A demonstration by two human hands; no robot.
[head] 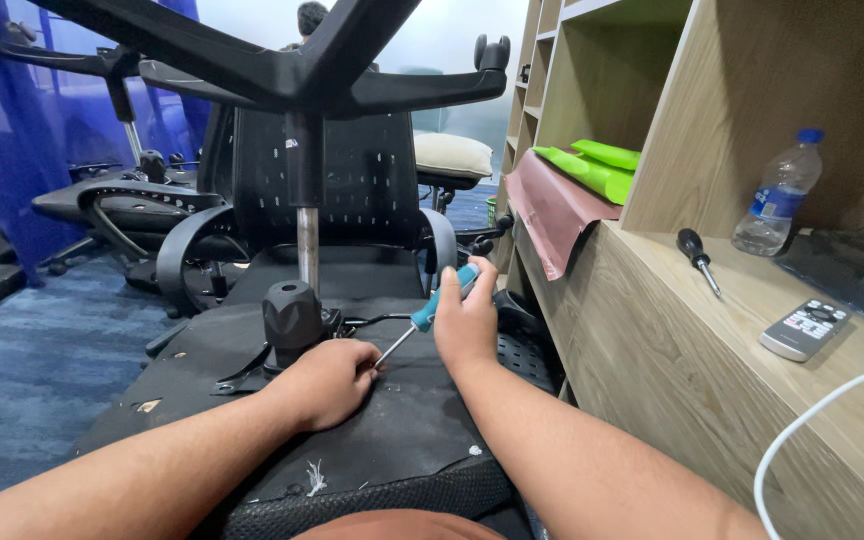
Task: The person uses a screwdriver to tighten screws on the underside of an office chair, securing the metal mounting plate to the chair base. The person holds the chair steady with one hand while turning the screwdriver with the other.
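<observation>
- Lying upside down at centre frame, the office chair (352,190) presents the underside of its seat (392,440) toward the camera, with the star base (282,70) raised at 12 o'clock and the gas column (307,245) standing upright between them.
- At 3 o'clock from the chair, the wooden counter (672,350) runs along the right side, with shelving (602,90) above it.
- On the shelf at 1 o'clock, green plastic parts (592,165) rest above a reddish-brown sheet (552,210) that hangs over the counter edge.
- On the counter at 2 to 3 o'clock: a clear water bottle (779,195), a grey remote control (804,329), a black-handled screwdriver (698,258), and a white cable (812,420).
- The left hand (327,380) rests on the seat underside, just at 5 o'clock of the black column housing (292,315); its fingers are curled narrow at the screwdriver tip.
- The right hand (467,320) is closed around the handle of the teal screwdriver (427,312), whose shaft slants down toward 8 o'clock, its tip meeting the left hand's fingers on the seat underside.
</observation>
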